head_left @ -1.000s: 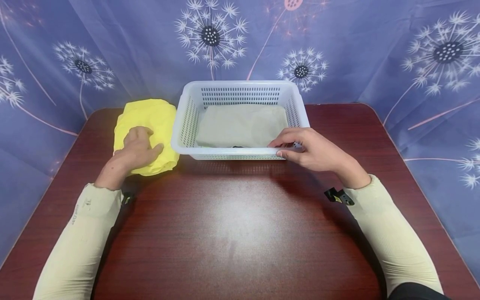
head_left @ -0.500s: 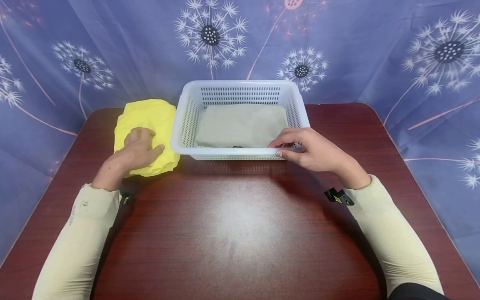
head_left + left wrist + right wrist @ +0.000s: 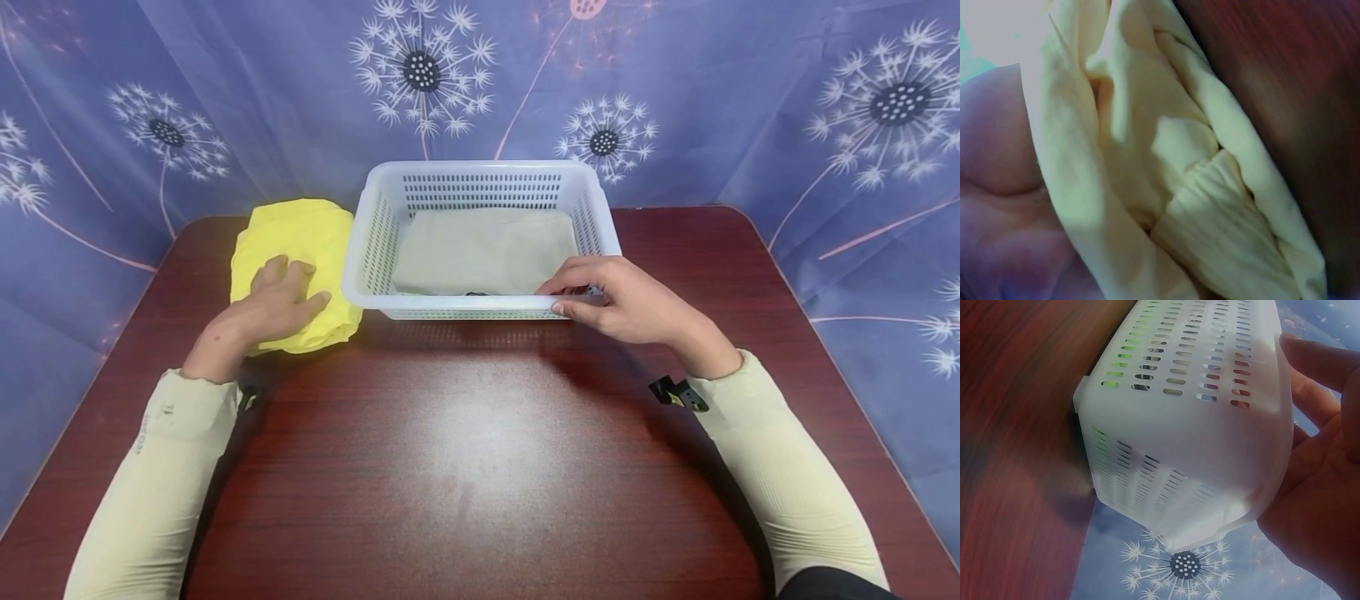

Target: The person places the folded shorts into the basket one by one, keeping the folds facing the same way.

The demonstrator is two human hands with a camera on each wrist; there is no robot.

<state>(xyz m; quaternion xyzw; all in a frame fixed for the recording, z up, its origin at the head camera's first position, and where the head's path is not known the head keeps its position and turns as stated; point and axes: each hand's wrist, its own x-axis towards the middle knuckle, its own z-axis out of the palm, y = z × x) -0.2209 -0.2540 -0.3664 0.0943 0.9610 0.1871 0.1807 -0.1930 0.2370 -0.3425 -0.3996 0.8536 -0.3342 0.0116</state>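
On the left of the table lies a folded yellow garment (image 3: 318,237), and my left hand (image 3: 273,300) rests on top of it with fingers spread. Seen from the left wrist, the garment's layered edge (image 3: 1147,125) shows folds and a gathered strip, beside the palm (image 3: 1010,244). My right hand (image 3: 622,296) pinches the front rim of a white plastic basket (image 3: 450,302) near its right corner, thumb outside and fingers inside. In the right wrist view the thumb (image 3: 1319,359) lies against the basket's rim (image 3: 1282,425). A folded pale grey-beige cloth (image 3: 483,246) lies inside the basket.
The dark red wooden table (image 3: 465,483) extends in front of the basket. A blue curtain (image 3: 285,100) with dandelion prints hangs right behind it. Something dark (image 3: 476,293) shows just inside the basket's front wall.
My left hand's fingers have shifted slightly to the right on the yellow garment and spread a little more. The right hand and basket have stayed in place.
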